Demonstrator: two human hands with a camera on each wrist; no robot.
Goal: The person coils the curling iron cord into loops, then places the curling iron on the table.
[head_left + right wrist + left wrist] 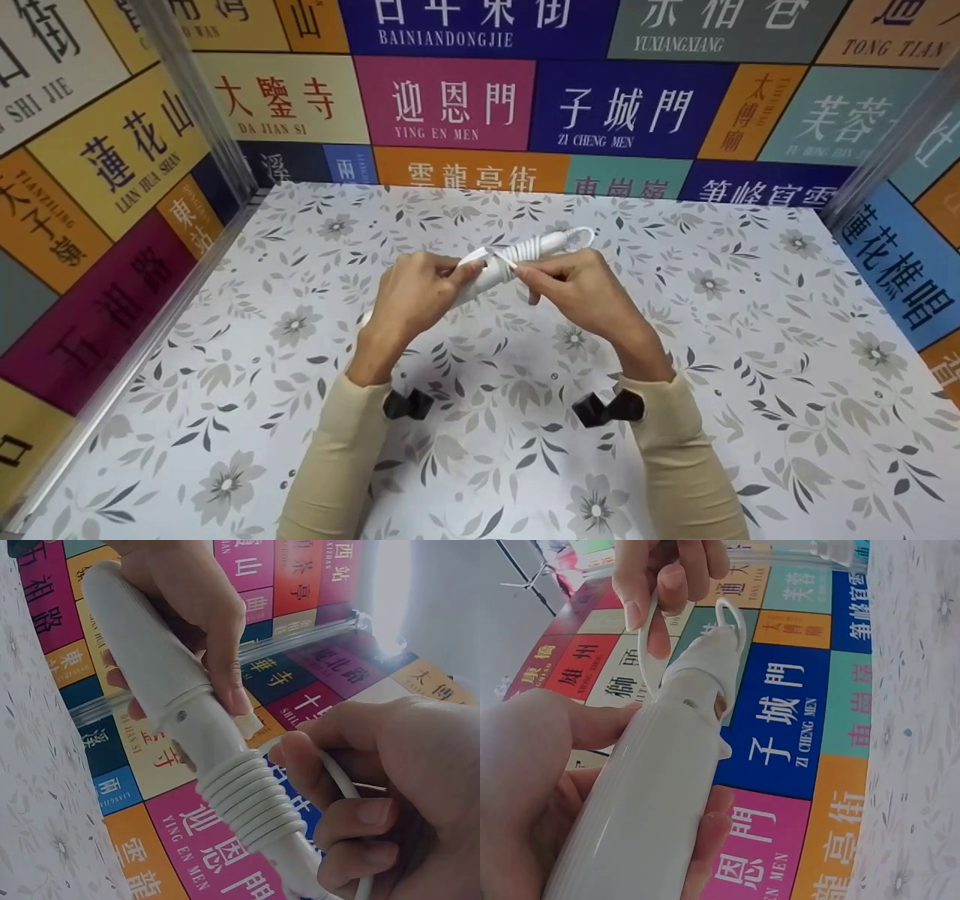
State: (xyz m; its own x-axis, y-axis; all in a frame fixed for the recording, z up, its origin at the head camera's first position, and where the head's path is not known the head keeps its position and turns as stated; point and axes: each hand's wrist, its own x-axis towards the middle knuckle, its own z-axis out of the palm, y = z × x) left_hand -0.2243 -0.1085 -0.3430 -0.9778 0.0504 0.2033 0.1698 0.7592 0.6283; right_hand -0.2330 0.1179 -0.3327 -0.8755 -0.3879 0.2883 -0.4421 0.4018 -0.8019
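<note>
A long white appliance-like thing [146, 652] with a ribbed, rounded body and a small screw hole is held above the table; its exact kind does not show. White cord [251, 799] is wound in several close turns round its narrower section. My left hand [416, 292] grips the thick body, thumb along one side and fingertips round the other. Pinched between the thumb and fingers of my right hand [581, 289] is a loose length of the cord, beside the coils. A cord loop [581, 236] sticks out past the narrow end in the head view.
Beneath the hands lies a table [510, 450] with a white and grey floral cover. Panels of coloured signs [446, 101] stand behind it and at both sides, with clear uprights at the corners. Black mounts [409, 405] sit at both wrists.
</note>
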